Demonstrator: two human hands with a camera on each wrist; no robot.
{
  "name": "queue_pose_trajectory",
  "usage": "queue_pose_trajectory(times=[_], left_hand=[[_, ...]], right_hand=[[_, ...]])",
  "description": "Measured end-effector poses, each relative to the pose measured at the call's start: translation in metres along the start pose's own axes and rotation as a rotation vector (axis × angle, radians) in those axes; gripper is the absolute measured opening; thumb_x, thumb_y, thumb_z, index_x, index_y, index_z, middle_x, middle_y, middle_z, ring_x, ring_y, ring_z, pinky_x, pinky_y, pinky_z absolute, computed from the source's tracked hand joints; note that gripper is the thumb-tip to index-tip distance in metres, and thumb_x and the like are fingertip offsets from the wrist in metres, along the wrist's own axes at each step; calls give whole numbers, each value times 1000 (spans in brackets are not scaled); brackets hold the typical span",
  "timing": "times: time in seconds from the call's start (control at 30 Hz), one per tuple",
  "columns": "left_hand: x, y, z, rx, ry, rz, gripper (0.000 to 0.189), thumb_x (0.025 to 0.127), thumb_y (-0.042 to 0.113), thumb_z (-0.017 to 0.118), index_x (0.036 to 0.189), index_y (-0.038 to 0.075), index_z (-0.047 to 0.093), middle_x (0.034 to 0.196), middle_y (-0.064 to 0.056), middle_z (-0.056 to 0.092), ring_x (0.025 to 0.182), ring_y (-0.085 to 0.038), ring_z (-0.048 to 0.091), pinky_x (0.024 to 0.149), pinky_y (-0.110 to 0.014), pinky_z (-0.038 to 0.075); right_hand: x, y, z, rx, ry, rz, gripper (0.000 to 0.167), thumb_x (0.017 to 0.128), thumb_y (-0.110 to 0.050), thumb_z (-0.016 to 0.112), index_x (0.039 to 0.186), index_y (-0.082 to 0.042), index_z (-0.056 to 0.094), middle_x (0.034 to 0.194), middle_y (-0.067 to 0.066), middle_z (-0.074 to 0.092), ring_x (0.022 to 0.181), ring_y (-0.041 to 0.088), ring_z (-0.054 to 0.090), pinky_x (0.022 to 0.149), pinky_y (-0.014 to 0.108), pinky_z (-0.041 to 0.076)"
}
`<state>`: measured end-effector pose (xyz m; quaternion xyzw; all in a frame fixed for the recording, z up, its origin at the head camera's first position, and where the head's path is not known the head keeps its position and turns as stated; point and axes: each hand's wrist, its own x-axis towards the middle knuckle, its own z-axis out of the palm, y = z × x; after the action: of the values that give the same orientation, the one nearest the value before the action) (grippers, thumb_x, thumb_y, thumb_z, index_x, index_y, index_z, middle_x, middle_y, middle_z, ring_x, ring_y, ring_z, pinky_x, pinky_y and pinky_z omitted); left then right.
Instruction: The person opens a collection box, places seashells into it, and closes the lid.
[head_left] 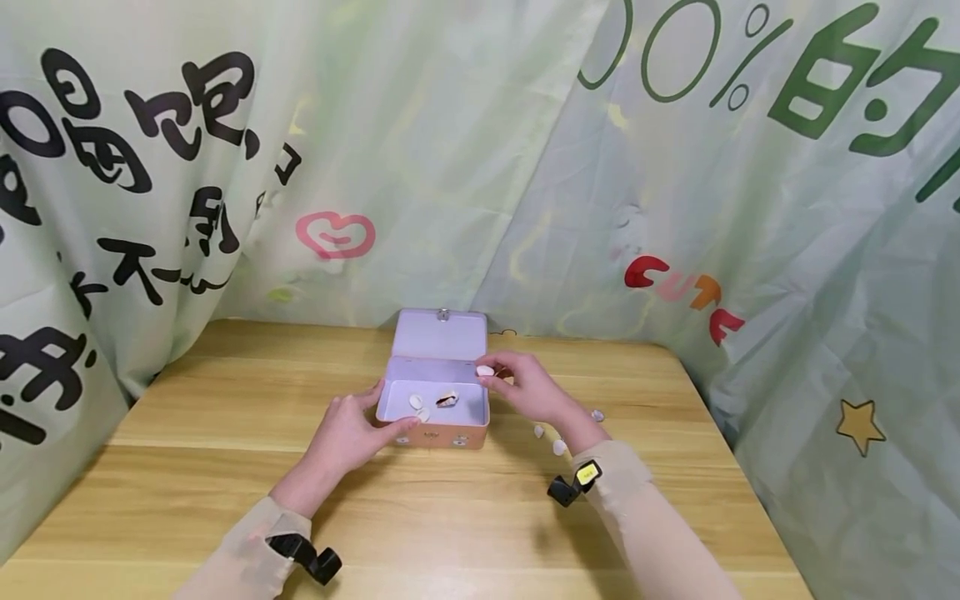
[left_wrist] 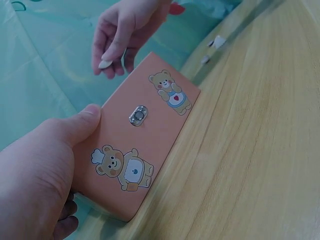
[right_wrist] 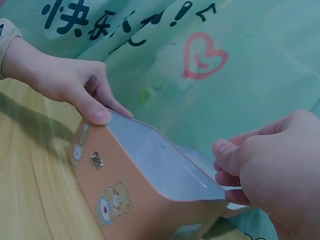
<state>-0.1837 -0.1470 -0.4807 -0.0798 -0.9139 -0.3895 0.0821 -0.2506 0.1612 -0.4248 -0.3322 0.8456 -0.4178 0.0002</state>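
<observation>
A small orange tin box [head_left: 442, 437] with a lilac inside stands on the table, its lid [head_left: 440, 335] tipped back. My left hand [head_left: 347, 433] grips the box's left end, thumb on the front wall; bear pictures and a metal catch [left_wrist: 138, 115] show there. Over the box's right side, my right hand [head_left: 528, 390] pinches a small white piece that looks like a seashell [head_left: 485, 371]. In the right wrist view the fingers hide that shell. Inside the box lie a brown-and-white shell [head_left: 447, 400] and white ones [head_left: 416, 402].
On the wooden table [head_left: 300, 358], a few more pale shells [head_left: 558, 447] lie right of the box, beside my right wrist. A printed cloth curtain [head_left: 420, 167] hangs behind the table and along its sides.
</observation>
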Motion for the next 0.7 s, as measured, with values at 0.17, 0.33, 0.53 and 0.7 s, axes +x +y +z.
queue_pose_trajectory(times=[0.17, 0.33, 0.53, 0.7], left_hand=[[1, -1, 0, 23, 15, 3, 97, 81, 55, 91, 146, -8, 56, 59, -2, 59, 43, -8, 31, 47, -32, 40], [0, -2, -1, 31, 19, 17, 96, 82, 56, 90, 146, -7, 56, 55, 2, 55, 43, -8, 31, 46, -32, 39], [-1, -1, 0, 28, 11, 12, 95, 83, 54, 89, 147, -7, 55, 50, 5, 52, 40, -6, 28, 43, -30, 38], [-1, 0, 0, 19, 13, 13, 95, 83, 53, 90, 147, -7, 56, 46, 7, 50, 38, -5, 27, 40, -29, 36]], right_hand=[[11, -3, 14, 15, -35, 3, 28, 102, -5, 71, 127, 7, 71, 111, 9, 74, 96, 20, 65, 92, 40, 57], [19, -2, 28, 10, -69, 31, 28, 102, -6, 71, 127, 5, 72, 111, 8, 74, 96, 18, 64, 91, 36, 57], [25, -2, 40, 19, -83, 41, 25, 102, -6, 72, 125, 3, 74, 114, 10, 75, 100, 20, 67, 96, 43, 56], [29, -3, 44, 6, -102, 55, 25, 101, -6, 72, 125, 1, 75, 111, 8, 76, 99, 18, 69, 93, 39, 57]])
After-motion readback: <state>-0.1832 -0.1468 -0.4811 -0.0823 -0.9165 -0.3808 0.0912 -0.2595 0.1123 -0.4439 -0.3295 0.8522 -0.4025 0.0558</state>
